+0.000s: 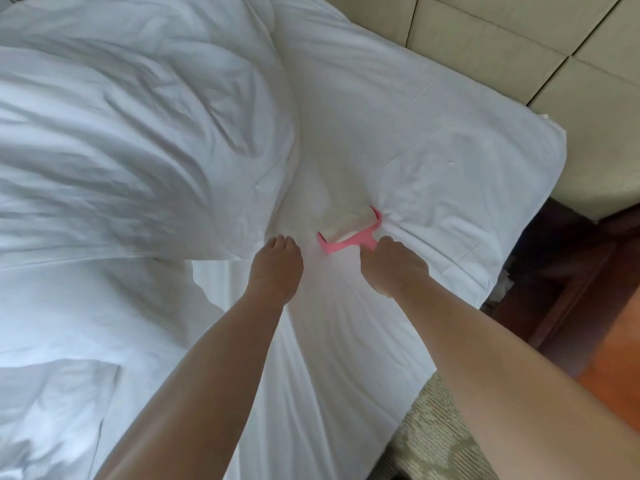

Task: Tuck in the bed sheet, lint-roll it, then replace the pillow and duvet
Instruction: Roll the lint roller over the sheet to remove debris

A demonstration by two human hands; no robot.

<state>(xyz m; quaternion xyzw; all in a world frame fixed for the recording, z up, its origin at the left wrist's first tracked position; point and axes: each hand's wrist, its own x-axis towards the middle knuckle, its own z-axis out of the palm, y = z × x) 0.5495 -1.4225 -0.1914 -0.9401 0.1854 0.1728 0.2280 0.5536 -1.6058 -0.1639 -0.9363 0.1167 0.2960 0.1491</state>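
While the right hand (pixel 393 263) curls tight around the pink handle of the lint roller (pixel 349 231), the roller's pale drum sits pressed on the white bed sheet (pixel 433 161), roughly in the middle of the bare stretch of mattress, and the fabric bunches into small creases just to the right of the pink frame. Over on the other side, the left hand (pixel 277 268) lies flat on the sheet, fingers straight and together, palm down, just beside the roller but not touching it. Both forearms reach in from the bottom edge. To the left, the white duvet (pixel 131 140) is heaped up in deep folds, its edge lying right next to the left fingertips. Another crumpled white mass (pixel 59 403) sits at lower left; whether that is the pillow or more duvet, I can't tell. A beige padded headboard (pixel 519 32) runs across the top right, touching the mattress end, and dark wooden flooring (pixel 568 306) shows past the bed's right side.
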